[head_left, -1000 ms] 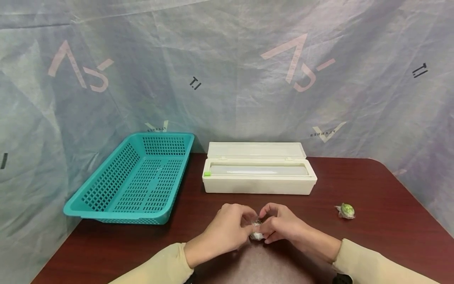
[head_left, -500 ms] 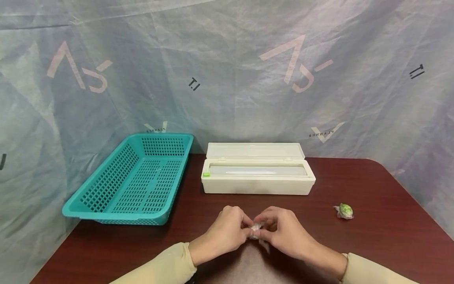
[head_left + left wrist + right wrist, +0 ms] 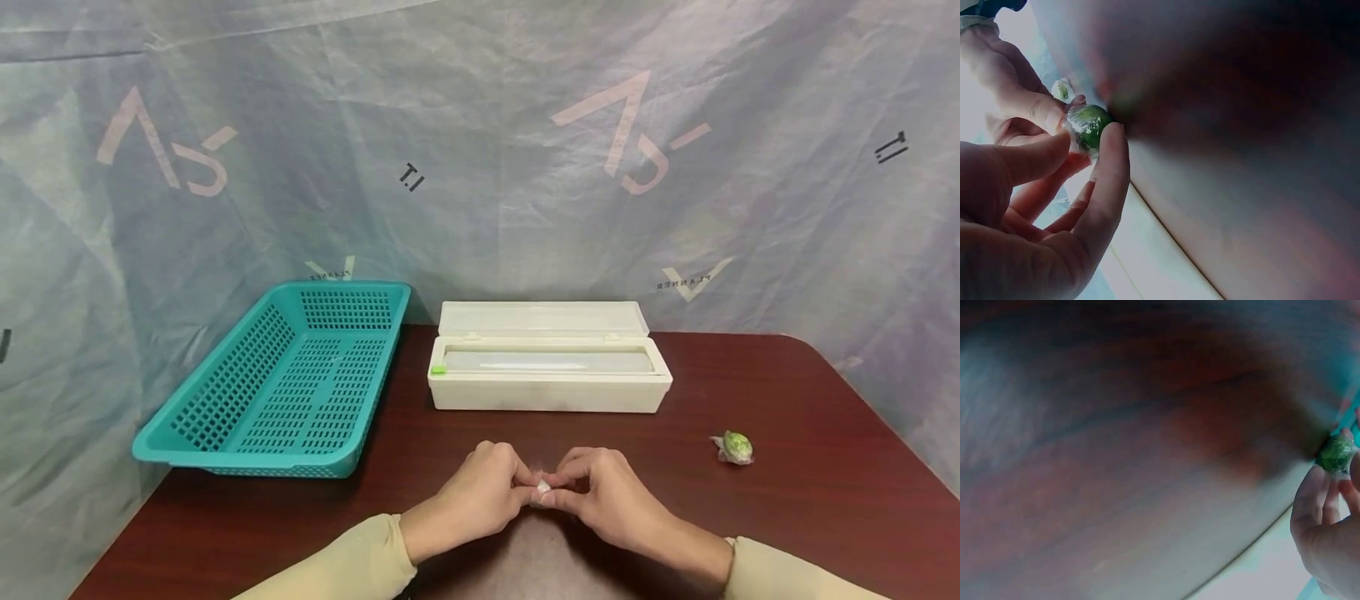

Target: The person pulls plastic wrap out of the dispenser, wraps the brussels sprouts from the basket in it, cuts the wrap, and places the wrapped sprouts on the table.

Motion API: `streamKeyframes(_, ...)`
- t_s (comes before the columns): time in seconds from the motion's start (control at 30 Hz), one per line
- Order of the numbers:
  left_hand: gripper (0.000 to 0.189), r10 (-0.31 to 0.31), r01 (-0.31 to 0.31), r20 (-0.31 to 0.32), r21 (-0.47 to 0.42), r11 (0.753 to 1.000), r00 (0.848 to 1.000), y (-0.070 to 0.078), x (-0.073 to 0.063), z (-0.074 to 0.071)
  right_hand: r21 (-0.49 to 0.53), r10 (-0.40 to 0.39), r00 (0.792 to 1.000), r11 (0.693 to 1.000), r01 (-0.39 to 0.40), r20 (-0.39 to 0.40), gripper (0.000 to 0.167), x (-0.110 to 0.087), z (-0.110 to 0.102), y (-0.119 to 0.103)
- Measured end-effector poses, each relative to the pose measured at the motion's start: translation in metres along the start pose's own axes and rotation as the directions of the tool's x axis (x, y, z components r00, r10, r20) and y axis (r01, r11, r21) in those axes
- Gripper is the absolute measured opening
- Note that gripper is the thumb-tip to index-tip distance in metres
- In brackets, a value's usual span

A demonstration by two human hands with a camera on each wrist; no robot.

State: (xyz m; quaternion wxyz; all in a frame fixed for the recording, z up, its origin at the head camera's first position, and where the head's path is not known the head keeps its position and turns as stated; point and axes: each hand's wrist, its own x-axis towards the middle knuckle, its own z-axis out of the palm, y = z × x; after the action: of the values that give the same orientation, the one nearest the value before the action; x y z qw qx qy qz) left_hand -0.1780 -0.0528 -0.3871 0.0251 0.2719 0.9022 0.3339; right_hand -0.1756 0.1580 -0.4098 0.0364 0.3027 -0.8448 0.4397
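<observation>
Both hands meet over the table in front of the white box, around a small round green fruit, like a lime (image 3: 1090, 125), wrapped in crinkled clear film. My left hand (image 3: 487, 492) holds it between thumb and curled fingers, as the left wrist view shows. My right hand (image 3: 615, 500) pinches the gathered film (image 3: 543, 487) at its side with thumb and forefinger. In the head view the fingers hide most of the fruit. The right wrist view catches the green lime (image 3: 1336, 453) beside my right fingertips (image 3: 1314, 476).
A second film-wrapped green fruit (image 3: 736, 447) lies on the dark red table (image 3: 810, 517) at the right. Behind the hands stands a white cling film dispenser (image 3: 547, 393), its lid (image 3: 543, 319) raised. A teal plastic basket (image 3: 247, 461) stands at the left, before a grey cloth backdrop.
The right hand's fingers have moved closer to the left hand and now pinch the film beside the fruit. The left hand stays nearly in place. Basket, dispenser and second fruit have not moved.
</observation>
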Motion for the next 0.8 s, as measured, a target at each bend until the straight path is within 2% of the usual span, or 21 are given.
streamKeyframes(0.1, 0.006, 0.004, -0.004, -0.004, -0.014, 1.000, 1.000, -0.001, 0.001, 0.000, 0.057, 0.057, 0.998, 0.997, -0.059, 0.039, 0.015, 0.003, -0.003, 0.002)
streamKeyframes(0.23, 0.007, -0.037, 0.036, 0.000, -0.079, 0.996, 0.999, -0.001, 0.004, -0.001, 0.139, 0.104, 0.988, 0.983, -0.119, 0.115, 0.025, 0.006, -0.007, 0.004)
streamKeyframes(0.37, 0.018, -0.083, 0.084, 0.007, -0.119, 0.989, 0.996, 0.000, 0.007, -0.003, 0.142, 0.090, 0.983, 0.983, -0.113, 0.161, 0.035, 0.009, -0.010, 0.005)
streamKeyframes(0.43, 0.020, -0.097, 0.098, 0.016, -0.117, 0.988, 0.995, 0.000, 0.008, -0.004, 0.123, 0.087, 0.981, 0.986, -0.110, 0.176, 0.031, 0.010, -0.011, 0.005)
streamKeyframes(0.63, 0.007, -0.070, 0.072, 0.035, -0.061, 0.996, 0.997, -0.002, 0.007, -0.002, 0.116, 0.087, 0.983, 0.988, -0.107, 0.163, 0.028, 0.009, -0.010, 0.005)
streamKeyframes(0.8, 0.009, -0.042, 0.044, 0.063, -0.024, 0.999, 0.997, -0.001, 0.004, -0.002, 0.091, 0.099, 0.989, 0.990, -0.109, 0.113, 0.026, 0.008, -0.007, 0.003)
